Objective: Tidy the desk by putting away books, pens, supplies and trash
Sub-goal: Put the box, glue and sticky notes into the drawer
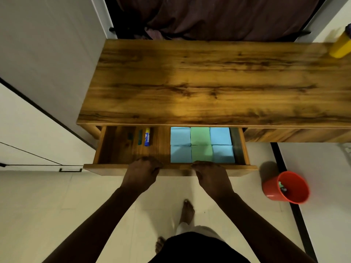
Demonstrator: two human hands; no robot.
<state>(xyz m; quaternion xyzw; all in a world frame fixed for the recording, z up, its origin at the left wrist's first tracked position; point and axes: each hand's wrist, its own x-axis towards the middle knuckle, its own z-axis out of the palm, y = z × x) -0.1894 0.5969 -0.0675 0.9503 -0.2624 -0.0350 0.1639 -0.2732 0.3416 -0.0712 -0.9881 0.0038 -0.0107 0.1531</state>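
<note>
We see both hands on the front edge of the open drawer (106, 168), which sticks out from under the counter (209, 78). The left hand (141, 174) and the right hand (211, 178) each curl their fingers (150, 161) over that edge and grip it; the fingertips are hidden inside the rim.

Just beyond the right fingers lie six note pads (201, 144), blue and green, packed in two rows. Beyond the left fingers, toward the drawer's back, a glue stick (147, 136) and a teal marker (140, 137) lie side by side. Left of them is a darker small item (130, 136) that we cannot make out.

Well to the right of the right fingers, a red bin (273, 186) sits on the floor (57, 205) with scraps inside. Far beyond, near the counter's right end, stands a yellow bottle (341, 45).
</note>
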